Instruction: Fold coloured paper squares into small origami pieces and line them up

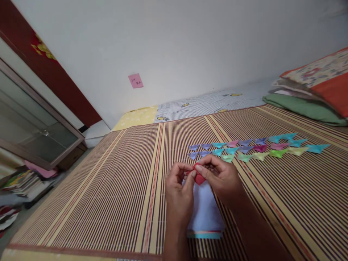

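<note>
A small red piece of folded paper [200, 178] is pinched between my two hands, above the mat. My left hand [181, 185] grips its left side with thumb and forefinger. On its right and upper side, the thumb and fingers of my right hand [221, 177] close over it, hiding part of its shape. Below my hands lies a stack of paper sheets [206, 210], pale lavender on top with red and turquoise edges showing. Beyond my hands, several small folded paper boats [259, 148] in blue, purple, pink, green and yellow stand in rows.
A striped bamboo mat [122, 181] covers the bed. Folded bedding and a pillow [326, 83] lie at the far right. A pink note [135, 81] is stuck on the wall. At left are a glass-doored cabinet [35, 119] and a pile of books [23, 183].
</note>
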The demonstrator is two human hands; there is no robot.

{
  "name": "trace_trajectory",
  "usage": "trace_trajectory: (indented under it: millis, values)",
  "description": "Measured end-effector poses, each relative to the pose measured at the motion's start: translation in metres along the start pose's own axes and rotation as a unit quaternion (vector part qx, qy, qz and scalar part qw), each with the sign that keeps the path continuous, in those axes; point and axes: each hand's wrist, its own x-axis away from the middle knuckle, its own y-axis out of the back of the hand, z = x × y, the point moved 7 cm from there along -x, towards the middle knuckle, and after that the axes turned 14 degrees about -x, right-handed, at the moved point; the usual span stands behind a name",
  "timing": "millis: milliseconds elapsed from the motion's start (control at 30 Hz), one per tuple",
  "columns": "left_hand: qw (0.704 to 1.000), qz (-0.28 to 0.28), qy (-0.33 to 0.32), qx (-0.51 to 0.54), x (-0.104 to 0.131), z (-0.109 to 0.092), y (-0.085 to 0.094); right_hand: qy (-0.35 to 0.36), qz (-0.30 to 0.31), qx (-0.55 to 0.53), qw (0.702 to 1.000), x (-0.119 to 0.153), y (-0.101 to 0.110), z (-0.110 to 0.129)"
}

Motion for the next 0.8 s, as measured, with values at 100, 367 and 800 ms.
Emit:
trace_trajectory:
  millis: [100, 367, 800]
  values:
    - [1.0, 0.01, 0.009, -0.003, -0.001, 0.001, -0.001, -0.003, 0.011, 0.004, 1.0, 0.0, -0.001, 0.001]
    - [0.999, -0.001, 0.011, 0.035, -0.001, -0.003, 0.002, 0.023, 0.002, 0.026, 0.999, -0.001, 0.006, -0.001]
    - [1.0, 0.005, 0.017, 0.025, -0.003, 0.005, 0.001, 0.112, 0.07, 0.125, 0.983, 0.001, -0.004, 0.026]
